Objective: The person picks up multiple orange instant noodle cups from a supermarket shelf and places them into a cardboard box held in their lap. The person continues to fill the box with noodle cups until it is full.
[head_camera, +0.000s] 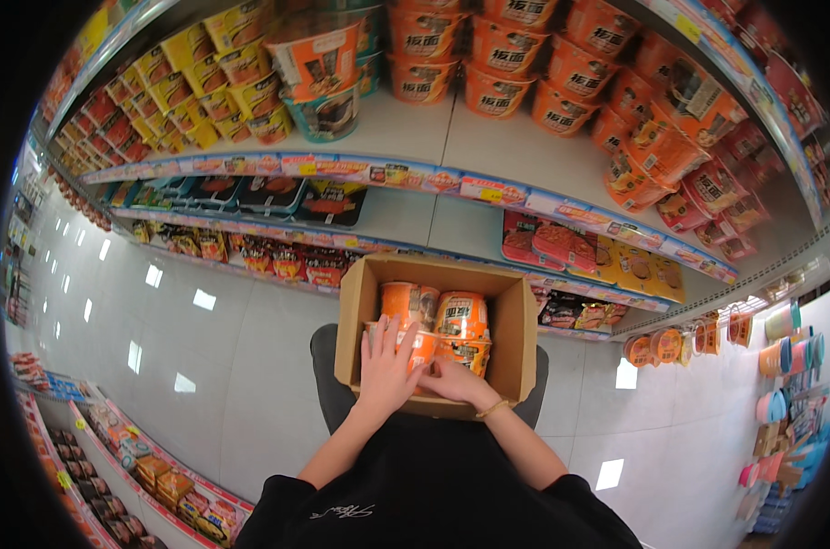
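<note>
An open cardboard box (pixel 518 343) rests on my lap with several orange instant noodle tubs inside. My left hand (pixel 385 367) lies over the near-left orange noodle tub (pixel 423 348), fingers spread across it and thumb at its side. Close by, my right hand (pixel 458 381) reaches in over the box's near wall with bent fingers. Its fingertips meet the same tub near my left thumb, partly hidden. Beyond my hands are two more tubs, one at the far left (pixel 404 302) and one at the far right (pixel 463 314). Another tub (pixel 471 355) sits below the latter.
Ahead, a shelf (pixel 415 127) holds stacked orange noodle tubs (pixel 497 89), with yellow packs (pixel 216 68) to the left. Lower shelves carry flat red packages (pixel 559 240) and bagged noodles (pixel 291 261). Low racks (pixel 161 473) stand behind left; hanging tubs (pixel 665 345) are at right.
</note>
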The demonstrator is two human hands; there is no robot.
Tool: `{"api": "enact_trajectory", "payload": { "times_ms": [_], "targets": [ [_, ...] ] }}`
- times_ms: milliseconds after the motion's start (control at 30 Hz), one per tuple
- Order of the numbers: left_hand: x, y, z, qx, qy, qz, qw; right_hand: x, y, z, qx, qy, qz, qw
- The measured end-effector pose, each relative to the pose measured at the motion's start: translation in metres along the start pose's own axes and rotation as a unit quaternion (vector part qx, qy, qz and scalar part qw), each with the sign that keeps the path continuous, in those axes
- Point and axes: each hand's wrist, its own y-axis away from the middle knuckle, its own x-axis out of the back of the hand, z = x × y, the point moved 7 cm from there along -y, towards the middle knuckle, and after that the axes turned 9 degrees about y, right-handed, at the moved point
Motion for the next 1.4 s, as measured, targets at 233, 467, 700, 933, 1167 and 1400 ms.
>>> {"api": "enact_trajectory", "payload": {
  "times_ms": [233, 467, 700, 933, 1167, 1400],
  "targets": [
    [0.002, -0.002, -0.017, 0.030, 0.058, 0.008, 0.998, 0.042, 0.049, -0.042, 0.032, 0.046, 0.168, 0.984],
    [0.001, -0.007, -0.017, 0.006, 0.047, -0.008, 0.999, 0.106, 0.119, -0.033, 0.220, 0.069, 0.395, 0.889],
    [0.013, -0.039, -0.021, -0.019, 0.032, -0.038, 0.999, 0.106, 0.130, -0.006, 0.219, 0.053, 0.434, 0.872],
    [0.062, -0.159, 0.107, -0.166, 0.194, -0.043, 0.966, 0.103, 0.128, -0.001, 0.227, 0.067, 0.463, 0.854],
    [0.112, -0.312, 0.270, -0.377, 0.338, 0.037, 0.861, 0.103, 0.127, -0.001, 0.234, 0.076, 0.458, 0.854],
    [0.114, -0.427, 0.365, -0.290, 0.179, 0.154, 0.928, 0.098, 0.126, 0.005, 0.226, 0.091, 0.467, 0.850]
  ]
}}
